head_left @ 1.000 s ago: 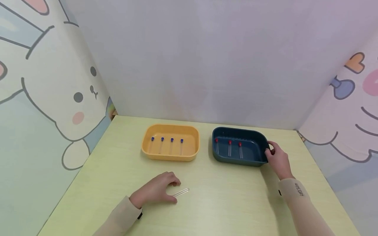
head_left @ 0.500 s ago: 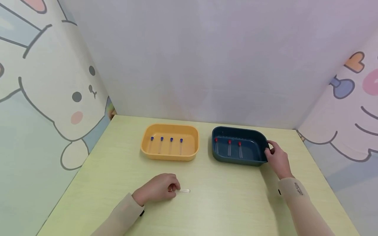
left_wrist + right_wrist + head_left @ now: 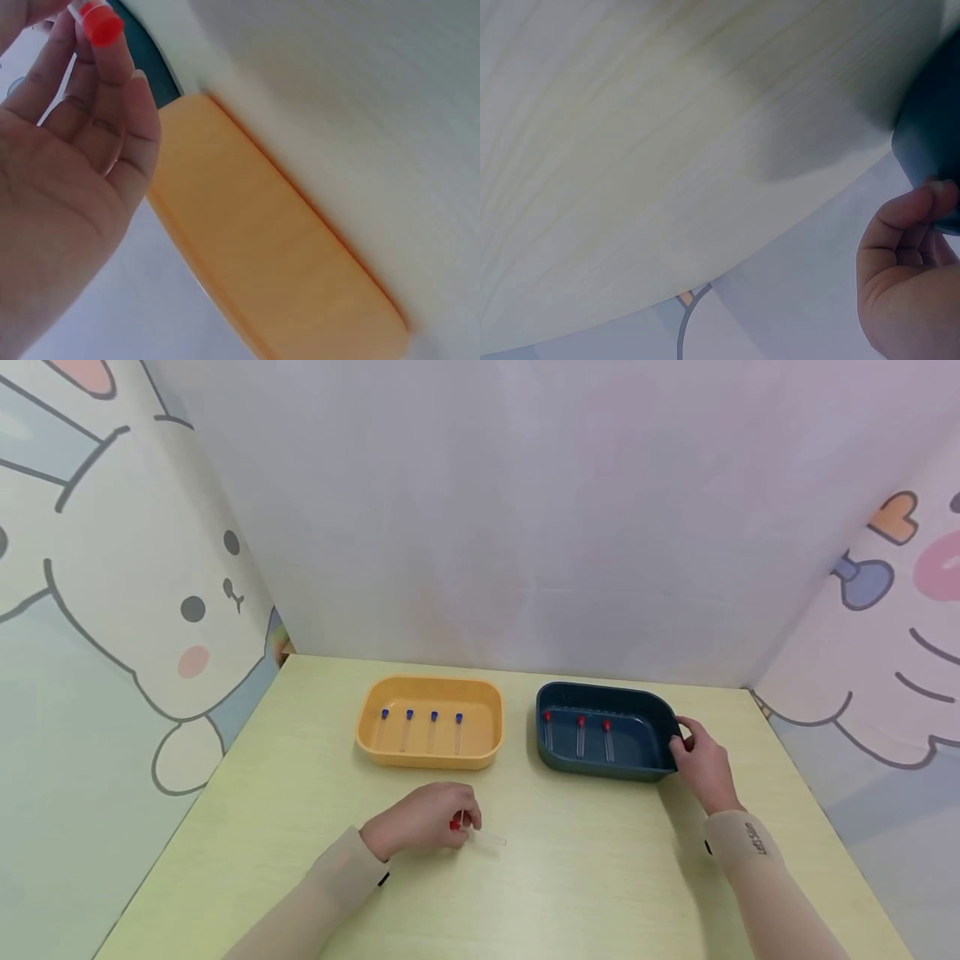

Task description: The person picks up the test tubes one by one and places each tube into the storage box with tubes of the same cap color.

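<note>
My left hand (image 3: 431,817) pinches a clear test tube (image 3: 487,837) with a red cap (image 3: 103,27) over the front middle of the table. The tube's closed end points right, and its cap sits near the fingertips. At the right my right hand (image 3: 707,768) grips the right end of a dark blue tray (image 3: 600,770), thumb on the near side of the rim. Inside that tray lie 3 red-capped test tubes (image 3: 581,739) side by side.
A yellow tray (image 3: 427,760) stands left of the blue one, holding several blue-capped test tubes (image 3: 458,735) in a row. Both trays rest on a light wooden table (image 3: 570,877). A pale curtain (image 3: 510,527) hangs behind, with cartoon-printed panels at both sides.
My left hand has closed on the red-capped tube, picked it up from the table and moved a little right and away from me. The right hand stays on the blue tray.
</note>
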Demonstrator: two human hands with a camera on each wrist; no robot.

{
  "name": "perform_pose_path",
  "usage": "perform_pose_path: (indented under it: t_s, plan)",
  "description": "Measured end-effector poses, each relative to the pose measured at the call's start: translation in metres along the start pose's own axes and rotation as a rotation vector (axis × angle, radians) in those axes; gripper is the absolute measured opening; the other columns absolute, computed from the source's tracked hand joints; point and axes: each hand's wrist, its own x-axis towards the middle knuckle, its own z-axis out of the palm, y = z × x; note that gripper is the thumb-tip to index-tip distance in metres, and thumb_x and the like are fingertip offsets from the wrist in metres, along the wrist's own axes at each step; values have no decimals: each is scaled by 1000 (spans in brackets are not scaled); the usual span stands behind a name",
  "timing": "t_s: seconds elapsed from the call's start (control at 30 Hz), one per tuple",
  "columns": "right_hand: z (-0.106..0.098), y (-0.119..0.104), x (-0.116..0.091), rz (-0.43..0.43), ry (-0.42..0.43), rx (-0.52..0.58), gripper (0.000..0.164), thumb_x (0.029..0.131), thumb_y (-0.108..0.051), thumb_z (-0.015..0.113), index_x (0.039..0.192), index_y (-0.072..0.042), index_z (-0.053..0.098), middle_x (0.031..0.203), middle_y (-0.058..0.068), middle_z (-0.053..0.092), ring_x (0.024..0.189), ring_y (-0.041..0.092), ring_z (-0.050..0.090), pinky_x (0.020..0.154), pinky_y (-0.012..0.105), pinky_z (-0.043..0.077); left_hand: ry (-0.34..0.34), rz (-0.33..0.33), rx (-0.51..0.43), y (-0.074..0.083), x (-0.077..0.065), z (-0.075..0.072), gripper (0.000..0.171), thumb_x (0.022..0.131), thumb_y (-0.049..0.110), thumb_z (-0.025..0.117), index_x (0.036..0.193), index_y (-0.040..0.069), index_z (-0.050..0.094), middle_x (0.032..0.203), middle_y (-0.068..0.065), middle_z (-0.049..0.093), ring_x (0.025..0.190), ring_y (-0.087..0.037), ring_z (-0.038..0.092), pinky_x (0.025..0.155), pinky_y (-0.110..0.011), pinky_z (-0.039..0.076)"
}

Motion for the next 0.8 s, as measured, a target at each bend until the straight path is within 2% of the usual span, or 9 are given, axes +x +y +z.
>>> perform_pose_path:
  t_s: [0.1,0.27,0.53,0.6,0.8]
  plan:
    - [0,1,1,-2,2,-3,49,107,-21,45,152,-2,44,98,18,58,80,28,55,65,30,42,-28,23,50,5,13,1,10,89,10,78,95,18,77,85,10,62,74,-2,52,72,-16,48]
    - [1,2,2,-1,3,-4,49,107,-21,45,152,-3,44,100,20,59,82,29,56,65,30,42,-70,81,186,15,35,6,16,88,7,75,92,22,78,85,11,63,77,-3,51,75,-16,47]
    - [0,1,1,-2,11,1,49,107,-21,45,152,-3,44,99,20,59,82,30,55,66,30,42,-96,163,369,31,65,11,18,88,10,76,89,28,77,83,13,61,80,-5,51,75,-18,42]
    - [0,1,1,-1,10,-1,49,106,-21,46,152,-3,44,99,19,59,82,30,55,66,30,42,-102,185,389,33,71,12,17,89,11,77,90,29,77,83,14,60,81,-5,51,76,-18,41]
    - [0,1,1,1,9,-5,48,107,-20,46,152,-3,44,99,19,59,81,29,56,65,30,43,-133,182,335,33,82,14,17,92,11,73,91,28,77,86,12,63,81,-6,51,77,-17,43]
